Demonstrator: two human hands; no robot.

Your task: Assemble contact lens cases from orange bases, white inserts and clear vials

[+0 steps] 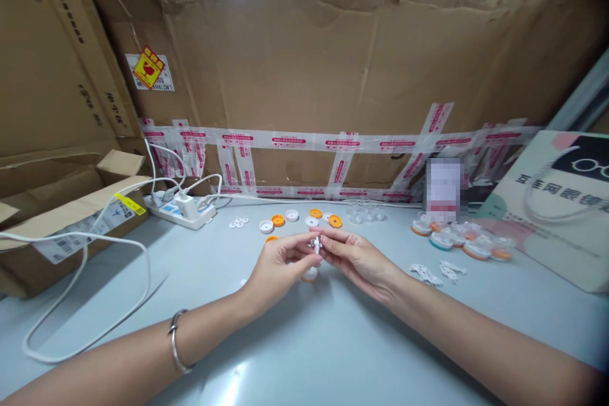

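A small white plastic part [316, 245] is pinched between both hands above the middle of the table; its exact kind is too small to make out. My left hand [281, 261] grips it from the left with thumb and fingers closed. From the right, the fingertips of my right hand [358, 258] close on the same part. Under the hands, partly hidden, a round piece with an orange rim [310, 275] rests on the table. Just beyond them lie several round caps, among them an orange cap [335, 221] and a white cap [266, 226].
A power strip [183, 210] with white cables sits at the back left beside an opened cardboard box [71, 222]. Clear domed pieces on coloured bases [441, 240], flat white plastic pieces [425, 274] and a paper bag [554, 209] stand right. A large carton [295, 76] walls off the back.
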